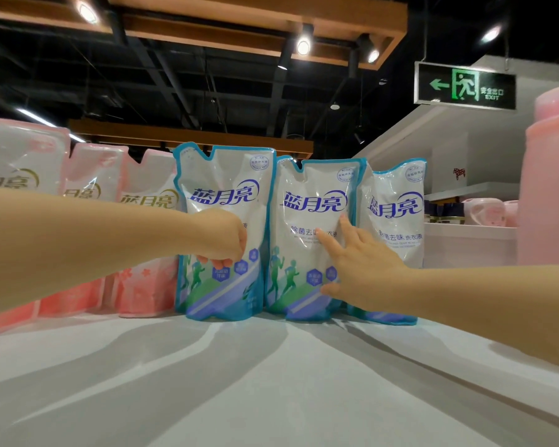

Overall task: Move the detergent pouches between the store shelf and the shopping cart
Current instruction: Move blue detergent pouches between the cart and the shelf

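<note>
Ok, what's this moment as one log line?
left hand: curled, in front of left blue pouch | right hand: flat on middle blue pouch | right blue pouch: upright | shelf: holds all three

Three blue pouches (pixel 307 188) stand upright on shelf (pixel 271 382).

pouches (pixel 221 227) — glossy plastic film | shelf (pixel 207 382) — smooth matt grey
</note>
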Tool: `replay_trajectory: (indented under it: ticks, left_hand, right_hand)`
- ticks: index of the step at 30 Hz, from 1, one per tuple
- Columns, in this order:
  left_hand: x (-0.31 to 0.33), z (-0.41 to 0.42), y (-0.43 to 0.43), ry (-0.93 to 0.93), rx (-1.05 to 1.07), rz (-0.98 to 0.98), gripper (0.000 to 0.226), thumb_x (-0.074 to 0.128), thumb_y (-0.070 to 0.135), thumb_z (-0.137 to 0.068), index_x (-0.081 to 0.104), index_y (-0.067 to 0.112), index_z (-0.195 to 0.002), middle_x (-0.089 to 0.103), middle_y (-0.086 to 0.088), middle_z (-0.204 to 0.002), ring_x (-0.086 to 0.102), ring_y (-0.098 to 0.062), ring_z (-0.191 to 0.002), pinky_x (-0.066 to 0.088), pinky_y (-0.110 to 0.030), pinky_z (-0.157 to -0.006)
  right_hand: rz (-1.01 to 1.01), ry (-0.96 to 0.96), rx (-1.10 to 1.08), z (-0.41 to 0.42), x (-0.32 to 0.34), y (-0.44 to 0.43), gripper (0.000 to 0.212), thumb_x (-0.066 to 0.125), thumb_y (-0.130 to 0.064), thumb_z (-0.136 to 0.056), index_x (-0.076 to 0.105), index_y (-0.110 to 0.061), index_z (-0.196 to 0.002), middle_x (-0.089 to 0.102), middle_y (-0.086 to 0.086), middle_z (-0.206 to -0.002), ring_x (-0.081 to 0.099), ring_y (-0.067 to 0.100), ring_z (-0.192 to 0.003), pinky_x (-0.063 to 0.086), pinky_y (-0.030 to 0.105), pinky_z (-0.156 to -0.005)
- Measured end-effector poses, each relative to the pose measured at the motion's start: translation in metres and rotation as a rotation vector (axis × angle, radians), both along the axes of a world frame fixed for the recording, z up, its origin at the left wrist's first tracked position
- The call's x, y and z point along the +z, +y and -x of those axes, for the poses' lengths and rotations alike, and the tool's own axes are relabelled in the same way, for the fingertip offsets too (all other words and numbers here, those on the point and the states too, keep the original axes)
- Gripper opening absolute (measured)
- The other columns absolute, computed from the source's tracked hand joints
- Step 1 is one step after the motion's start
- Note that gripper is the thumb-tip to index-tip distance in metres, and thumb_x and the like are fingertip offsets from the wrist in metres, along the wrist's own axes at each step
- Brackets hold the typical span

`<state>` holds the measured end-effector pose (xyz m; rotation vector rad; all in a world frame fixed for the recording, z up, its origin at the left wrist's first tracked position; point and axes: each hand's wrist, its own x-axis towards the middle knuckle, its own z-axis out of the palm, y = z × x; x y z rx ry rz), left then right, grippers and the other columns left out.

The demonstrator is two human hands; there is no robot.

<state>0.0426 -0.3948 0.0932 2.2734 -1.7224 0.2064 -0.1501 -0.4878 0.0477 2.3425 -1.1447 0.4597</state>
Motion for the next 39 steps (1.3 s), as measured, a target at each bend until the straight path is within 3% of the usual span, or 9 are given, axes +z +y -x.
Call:
replay_trajectory:
  ticks: [5,10,12,15,20,24,29,34,39]
  left_hand:
    - [-0.006,-0.006,-0.003,-0.068,-0.038,0.073,0.021,0.05,0.011,-0.089,0.056,0.019,-0.071,0.058,0.008,-0.063,0.053,-0.002,-0.057,0.036,-0.005,-0.039]
    - [-0.007,-0.002,0.004,-0.158,-0.066,0.082,0.019,0.048,0.011,-0.087,0.059,0.02,-0.075,0.064,0.006,-0.069,0.054,-0.004,-0.061,0.043,-0.018,-0.057]
    - [-0.007,0.005,0.005,-0.145,-0.109,0.1,0.017,0.048,0.012,-0.088,0.063,0.017,-0.081,0.069,0.001,-0.075,0.057,-0.005,-0.06,0.049,-0.02,-0.064]
    - [-0.016,0.021,0.001,-0.086,-0.189,0.097,0.015,0.049,0.016,-0.09,0.063,0.016,-0.085,0.069,0.002,-0.074,0.06,-0.003,-0.056,0.048,-0.016,-0.06]
    - [-0.034,0.055,-0.007,-0.158,-0.287,0.05,0.014,0.048,0.022,-0.091,0.06,0.025,-0.085,0.063,0.009,-0.066,0.055,-0.002,-0.056,0.041,-0.01,-0.053]
    - [-0.027,0.081,-0.008,-0.276,-0.302,-0.015,0.015,0.047,0.024,-0.09,0.061,0.028,-0.091,0.063,0.01,-0.072,0.049,-0.001,-0.061,0.037,-0.011,-0.055]
    - [-0.012,0.111,-0.016,-0.309,-0.317,-0.037,0.021,0.046,0.023,-0.091,0.062,0.027,-0.104,0.064,0.009,-0.093,0.054,-0.01,-0.082,0.042,-0.019,-0.067]
    - [-0.005,0.129,-0.038,-0.34,-0.299,-0.115,0.042,0.049,0.025,-0.092,0.043,0.034,-0.132,0.06,0.002,-0.12,0.058,-0.018,-0.104,0.048,-0.03,-0.091]
    - [-0.007,0.136,-0.059,-0.351,-0.278,-0.099,0.056,0.052,0.027,-0.091,0.03,0.033,-0.142,0.048,-0.005,-0.132,0.059,-0.021,-0.104,0.05,-0.032,-0.089]
  right_hand:
    - [-0.095,-0.06,0.048,-0.002,-0.003,0.0,0.097,0.056,-0.054,-0.086,-0.014,-0.03,-0.149,-0.027,0.01,-0.154,0.0,0.025,-0.146,0.02,0.038,-0.114]
    - [-0.096,-0.065,0.059,0.003,-0.002,0.002,0.098,0.059,-0.053,-0.084,-0.01,-0.03,-0.149,-0.02,0.008,-0.156,0.006,0.025,-0.145,0.022,0.039,-0.114]
    - [-0.069,-0.058,0.057,0.01,0.003,0.004,0.095,0.06,-0.054,-0.083,-0.003,-0.028,-0.15,-0.005,0.005,-0.157,0.018,0.026,-0.141,0.03,0.042,-0.111]
    - [-0.017,-0.098,0.041,0.024,0.013,0.008,0.074,0.057,-0.052,-0.086,0.023,-0.021,-0.144,0.031,0.002,-0.144,0.037,0.024,-0.128,0.042,0.042,-0.099]
    - [0.105,-0.045,-0.112,0.053,0.031,0.006,0.031,0.051,-0.034,-0.09,0.057,-0.016,-0.114,0.057,0.005,-0.111,0.053,0.027,-0.105,0.048,0.038,-0.082]
    - [0.072,-0.003,-0.248,0.078,0.034,-0.005,0.023,0.051,-0.03,-0.089,0.064,-0.014,-0.098,0.051,0.003,-0.082,0.051,0.026,-0.082,0.039,0.028,-0.064]
    - [-0.088,0.022,-0.249,0.092,0.031,-0.018,0.033,0.054,-0.043,-0.088,0.061,-0.013,-0.099,0.055,0.004,-0.088,0.05,0.024,-0.08,0.033,0.025,-0.052]
    - [-0.169,-0.005,-0.221,0.083,0.032,-0.024,0.023,0.055,-0.038,-0.088,0.06,-0.016,-0.084,0.047,-0.002,-0.065,0.047,0.019,-0.066,0.032,0.024,-0.047]
    - [-0.151,-0.036,-0.228,0.078,0.03,-0.031,0.028,0.062,-0.028,-0.082,0.048,-0.016,-0.06,0.042,-0.001,-0.061,0.039,0.014,-0.053,0.032,0.022,-0.045]
